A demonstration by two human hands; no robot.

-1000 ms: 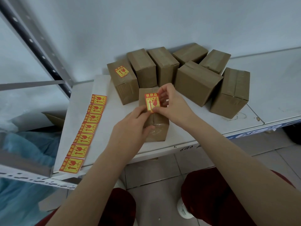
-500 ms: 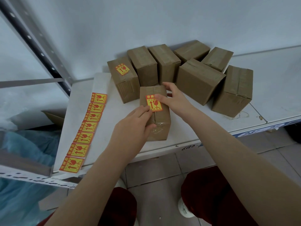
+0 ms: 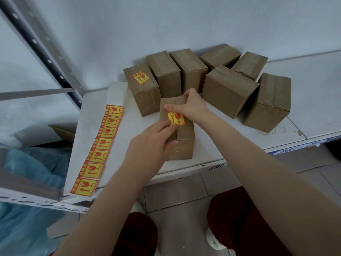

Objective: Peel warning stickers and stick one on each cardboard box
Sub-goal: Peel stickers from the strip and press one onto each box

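Change since earlier frame: sticker (image 3: pixel 176 118) has gone from being pinched in the air to lying on top of the near box (image 3: pixel 185 145); right hand (image 3: pixel 190 106) has shifted to the box's far end.
Right hand: fingers curl over the far top edge, gripping the near box, thumb just beside the sticker's upper corner.
Left hand (image 3: pixel 151 143): holds the near box, fingers across its top with tips touching the sticker's lower-left edge, thumb against the near side.
Sticker position: roughly mid-top, beside the tape seam, slightly skewed to the box edges.
Shelf (image 3: pixel 132 124): carries 1 labelled box (image 3: pixel 145 100) at back left, 6 bare boxes (image 3: pixel 228 89) behind, and the sticker strip (image 3: pixel 99 150) with 7 labels left.
Risk 1: corners may lift later if the sticker is not rubbed flat (adhesion cannot be judged from this view).
Risk 2: pressing where it meets the glossy tape could trap a crease.
Risk 3: pushing the near box back among the crowded boxes could scuff the fresh label or nudge a neighbour.
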